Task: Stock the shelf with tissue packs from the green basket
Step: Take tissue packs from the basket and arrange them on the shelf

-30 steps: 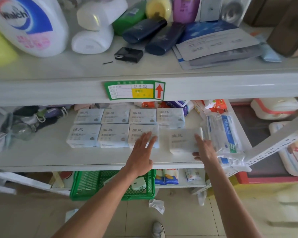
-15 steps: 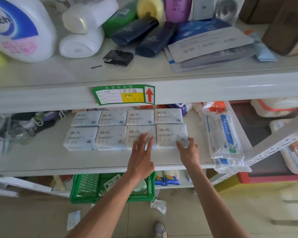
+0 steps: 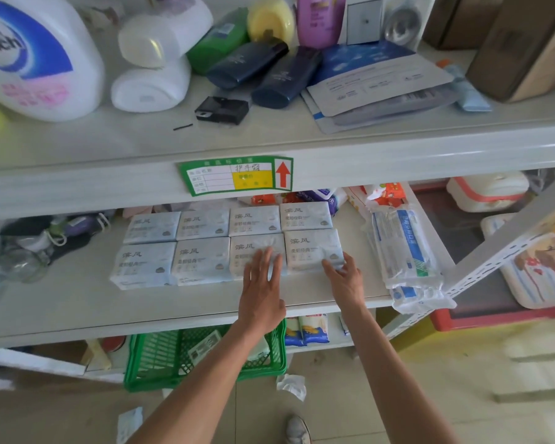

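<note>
- White metal shelving unit point(image 3: 61, 302) fills most of the frame; perforated white upright point(image 3: 494, 261) slants at rt.
- Green-bordered price label point(image 3: 236, 176) w/ red arrow, stuck on top board's front edge.
- Top board: big white jug point(image 3: 36, 56) at lt, dark blue tubes point(image 3: 282, 80) mid, brown cardboard box point(image 3: 526, 43) at rt.
- Floor point(image 3: 430, 395): pale beige tiles w/ grout lines; crumpled paper scrap point(image 3: 290, 384) lying on it.
- Red-edged low stand point(image 3: 494, 318) beyond the unit, rt side.
- Light soft & even.

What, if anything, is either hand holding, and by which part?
Nothing: left hand lies flat on one tissue pack; right hand touches the next pack, at its corner.
</note>
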